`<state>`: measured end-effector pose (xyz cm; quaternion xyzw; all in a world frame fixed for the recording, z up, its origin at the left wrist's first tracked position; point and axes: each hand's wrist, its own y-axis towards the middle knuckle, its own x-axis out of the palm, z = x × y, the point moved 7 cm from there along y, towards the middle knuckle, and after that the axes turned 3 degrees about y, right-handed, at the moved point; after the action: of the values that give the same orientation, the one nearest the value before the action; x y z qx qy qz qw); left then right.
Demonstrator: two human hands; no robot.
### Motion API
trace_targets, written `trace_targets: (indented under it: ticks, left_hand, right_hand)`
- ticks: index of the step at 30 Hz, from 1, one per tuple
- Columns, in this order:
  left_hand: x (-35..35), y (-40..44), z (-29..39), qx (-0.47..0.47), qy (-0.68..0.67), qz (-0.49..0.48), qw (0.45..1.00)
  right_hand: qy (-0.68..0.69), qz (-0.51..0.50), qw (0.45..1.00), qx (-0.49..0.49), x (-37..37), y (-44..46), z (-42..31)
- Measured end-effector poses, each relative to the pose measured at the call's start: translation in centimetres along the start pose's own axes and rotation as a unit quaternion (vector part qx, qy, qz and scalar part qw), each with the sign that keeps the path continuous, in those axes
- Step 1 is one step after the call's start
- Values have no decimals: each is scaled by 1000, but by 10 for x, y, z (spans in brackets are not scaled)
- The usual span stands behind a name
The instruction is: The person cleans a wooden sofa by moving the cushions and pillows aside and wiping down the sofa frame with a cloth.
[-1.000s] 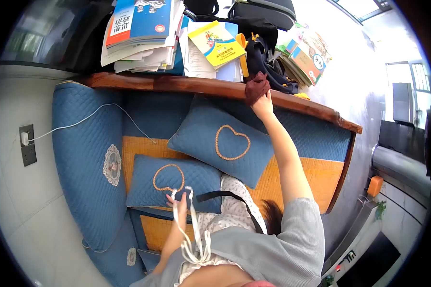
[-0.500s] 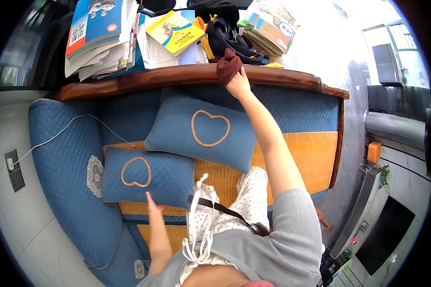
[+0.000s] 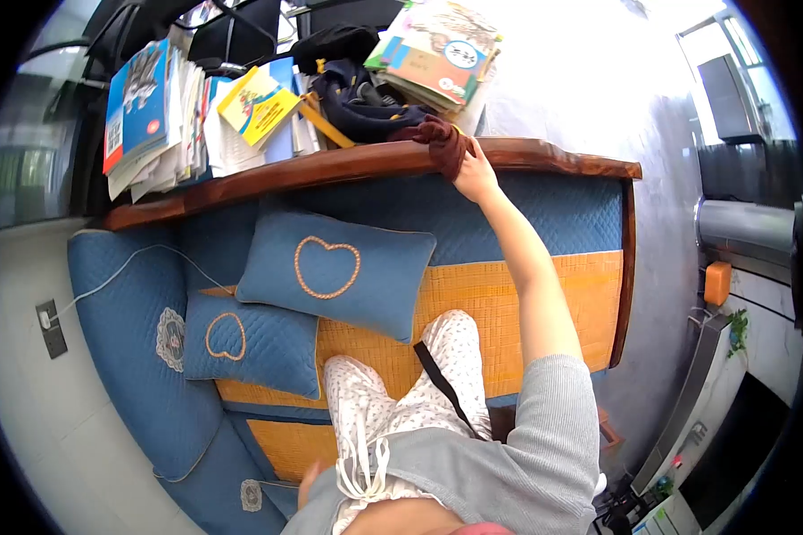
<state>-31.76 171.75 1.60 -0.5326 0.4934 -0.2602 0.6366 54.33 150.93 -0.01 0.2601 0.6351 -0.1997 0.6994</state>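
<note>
My right hand (image 3: pixel 477 176) reaches far forward and is closed on a dark maroon cloth (image 3: pixel 449 147), which lies bunched over the wooden top rail (image 3: pixel 330 172) of the sofa. Just behind the cloth is a dark backpack (image 3: pixel 352 98). Low at my side is my left hand (image 3: pixel 311 475), blurred, with its fingers not readable. Two blue pillows with rope-like heart outlines, a larger pillow (image 3: pixel 379 259) and a smaller pillow (image 3: pixel 272 348), lie on the sofa to the left of my knees. A black strap (image 3: pixel 443 385) lies across my patterned trousers.
Beyond the rail stand a stack of books and papers (image 3: pixel 143 111), a yellow booklet (image 3: pixel 257 105) and another book pile (image 3: pixel 437 58). An orange woven mat (image 3: pixel 544 285) covers the seat. A white cable (image 3: pixel 120 259) runs from a wall socket (image 3: pixel 53 330) over the blue armrest.
My right hand, still holding the cloth, has moved right along the rail. My left hand has drawn back from the smaller pillow toward my body. The view has shifted, and my knees sit differently.
</note>
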Motion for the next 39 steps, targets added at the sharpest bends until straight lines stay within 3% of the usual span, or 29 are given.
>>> trace_targets:
  ticks: [6, 7, 14, 15, 18, 20, 22, 24, 25, 26, 27, 29, 30, 34, 38, 39]
  left_hand:
    - [51, -32, 28, 29, -76, -30, 996]
    - [57, -34, 35, 35, -91, -33, 995]
    - [97, -70, 107, 86, -57, -13, 995]
    - [102, -68, 113, 66, -86, -58, 992]
    - [104, -62, 143, 63, 59, -49, 995]
    - [111, -51, 177, 96, 25, -33, 995]
    - [128, -52, 253, 168, 111, -7, 979]
    - [172, -53, 372, 395, 270, 4, 878]
    - [211, -86, 447, 531, 330, 70, 777]
    - [261, -129, 513, 543, 318, 43, 776]
    - [316, -186, 572, 633, 316, 27, 706]
    - [418, -273, 651, 798, 359, 22, 483]
    - [464, -302, 676, 822, 395, 19, 410]
    - [600, -290, 720, 814, 504, 64, 282]
    - [633, -274, 733, 766, 542, 47, 344]
    - [632, -274, 733, 803, 500, 56, 320]
  right_hand:
    - [27, -3, 999, 24, -5, -42, 56]
    - [17, -60, 997, 51, 4, -50, 69]
    - [39, 14, 994, 97, -1, -97, 140]
    - [48, 17, 993, 105, 1, -103, 147]
    - [110, 23, 978, 175, 8, -124, 176]
    - [132, 24, 961, 242, 24, -148, 193]
    - [108, -35, 953, 280, 53, -165, 208]
    - [103, -51, 948, 295, 66, -168, 209]
    - [146, -8, 938, 314, 68, -170, 212]
    - [155, -27, 931, 330, 71, -173, 214]
    - [163, -46, 923, 345, 68, -174, 218]
    - [165, -101, 915, 354, 66, -174, 225]
    - [162, -112, 912, 359, 65, -174, 229]
    - [143, -159, 900, 380, 76, -181, 242]
    - [92, -146, 899, 403, 61, -179, 263]
    - [68, -161, 902, 396, 72, -183, 273]
